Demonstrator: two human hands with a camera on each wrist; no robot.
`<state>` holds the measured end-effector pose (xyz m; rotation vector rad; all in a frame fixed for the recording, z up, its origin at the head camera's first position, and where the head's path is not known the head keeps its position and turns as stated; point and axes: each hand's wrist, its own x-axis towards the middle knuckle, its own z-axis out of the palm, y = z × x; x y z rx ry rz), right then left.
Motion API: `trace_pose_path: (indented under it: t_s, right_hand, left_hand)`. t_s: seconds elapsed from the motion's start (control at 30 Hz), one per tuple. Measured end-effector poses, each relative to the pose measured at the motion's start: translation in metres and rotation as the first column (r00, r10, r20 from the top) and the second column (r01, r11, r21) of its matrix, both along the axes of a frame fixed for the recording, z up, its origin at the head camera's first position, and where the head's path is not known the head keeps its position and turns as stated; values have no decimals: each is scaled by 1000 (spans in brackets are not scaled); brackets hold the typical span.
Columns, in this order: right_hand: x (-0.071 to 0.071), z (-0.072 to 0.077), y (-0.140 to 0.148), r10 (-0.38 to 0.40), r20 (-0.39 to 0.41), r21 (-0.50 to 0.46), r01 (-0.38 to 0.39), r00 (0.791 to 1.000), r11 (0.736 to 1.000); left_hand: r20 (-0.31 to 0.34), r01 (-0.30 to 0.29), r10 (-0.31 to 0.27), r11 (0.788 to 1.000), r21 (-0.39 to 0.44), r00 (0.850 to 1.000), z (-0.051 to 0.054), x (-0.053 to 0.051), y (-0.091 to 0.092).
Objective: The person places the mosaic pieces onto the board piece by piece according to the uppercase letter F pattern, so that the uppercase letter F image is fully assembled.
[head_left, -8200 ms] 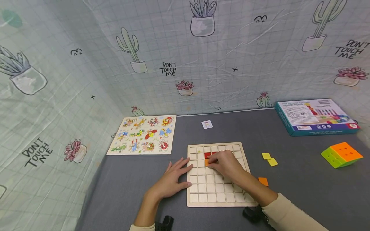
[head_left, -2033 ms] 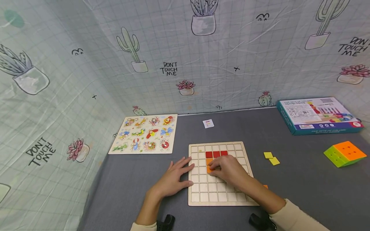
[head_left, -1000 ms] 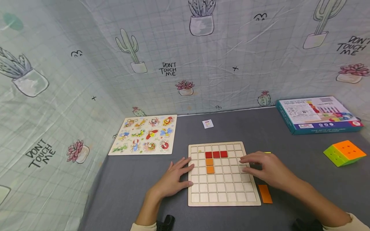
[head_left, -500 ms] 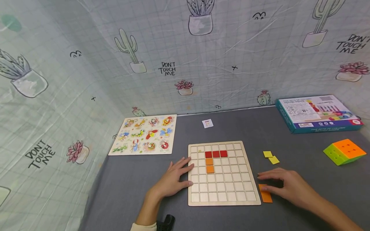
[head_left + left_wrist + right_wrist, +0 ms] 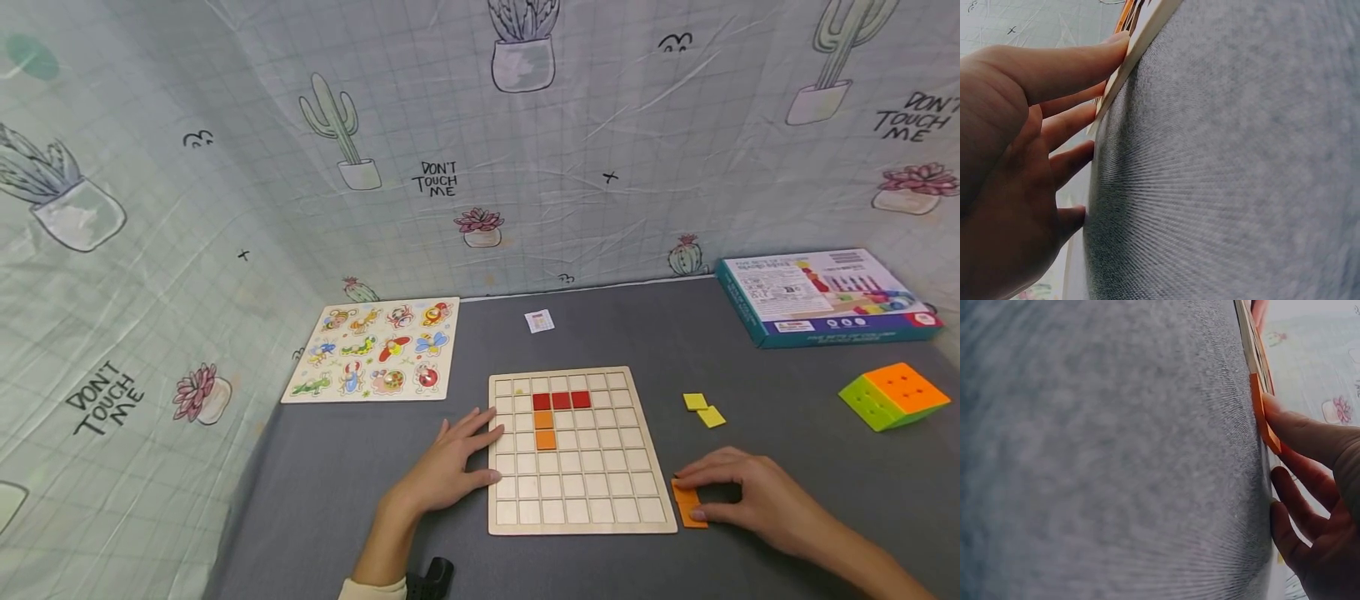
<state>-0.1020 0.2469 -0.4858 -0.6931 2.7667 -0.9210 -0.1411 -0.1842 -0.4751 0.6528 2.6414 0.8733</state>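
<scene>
A wooden grid board [image 5: 592, 486] lies on the table, with several red tiles [image 5: 561, 401] in one row and two orange tiles [image 5: 545, 439] below the leftmost red one. My left hand [image 5: 442, 471] rests spread at the board's left edge; in the left wrist view the thumb of that hand [image 5: 1016, 144] touches the board's rim [image 5: 1141, 47]. Right of the board, my right hand [image 5: 757, 496] pinches orange pieces [image 5: 686, 502] between thumb and fingers. The right wrist view shows this hand [image 5: 1316, 494] with its thumb on the orange edge [image 5: 1257, 403]; how many pieces it holds I cannot tell.
Two yellow tiles [image 5: 695, 402] lie right of the board. Farther right are a green and orange cube [image 5: 892, 397] and a flat teal box [image 5: 828, 297]. An insect puzzle board [image 5: 370, 350] lies back left, and a small printed card [image 5: 539, 322] behind the grid.
A second orange tile now sits on the grid below the first. My right hand has moved off the board, right and toward me, onto the loose orange pieces. The left hand has stayed.
</scene>
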Motion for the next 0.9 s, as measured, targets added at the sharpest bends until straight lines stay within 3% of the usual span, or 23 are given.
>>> trace_pose_path:
  t_s: [0.2, 0.6, 0.9]
  right_hand:
    - [-3, 2, -1, 35, 52, -28, -33, 998, 999]
    - [-5, 3, -3, 18, 83, -43, -14, 996, 999]
    - [-17, 22, -13, -98, -85, -4, 98, 992, 995]
  left_hand:
    - [-20, 10, -10, 1000, 2, 1000, 0, 1, 0]
    - [5, 5, -5, 1000, 5, 1000, 1, 0, 0]
    - [-3, 7, -7, 1000, 20, 1000, 4, 1, 1]
